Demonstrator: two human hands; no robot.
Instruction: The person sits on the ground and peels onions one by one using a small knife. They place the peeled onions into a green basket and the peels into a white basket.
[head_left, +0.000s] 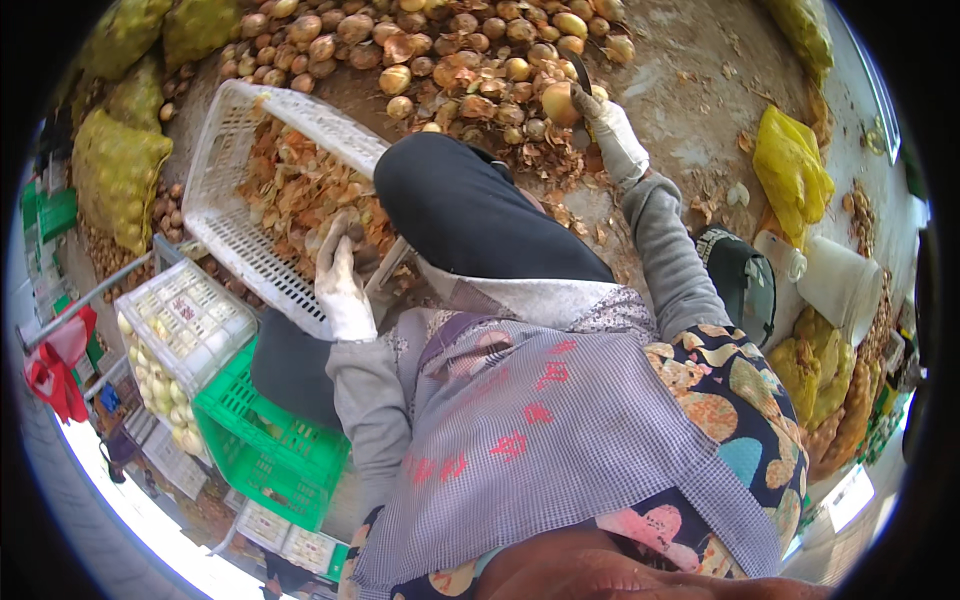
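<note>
My right hand, in a soiled white glove, is at the edge of the onion pile and holds a knife with a dark, curved blade. A large yellow-brown onion is right at its fingertips; whether the fingers grip it too is not clear. My left hand, gloved as well, is over the white plastic crate, its fingers apart above the loose onion skins. I see nothing held in it, though its darkened fingertips partly blend with the skins. Unpeeled onions cover the floor ahead.
Peeled onions fill a white crate at the left, beside a green plastic crate. Full yellow mesh sacks stand at the far left. At the right are a yellow bag and a translucent plastic bucket. My bent knee lies between my hands.
</note>
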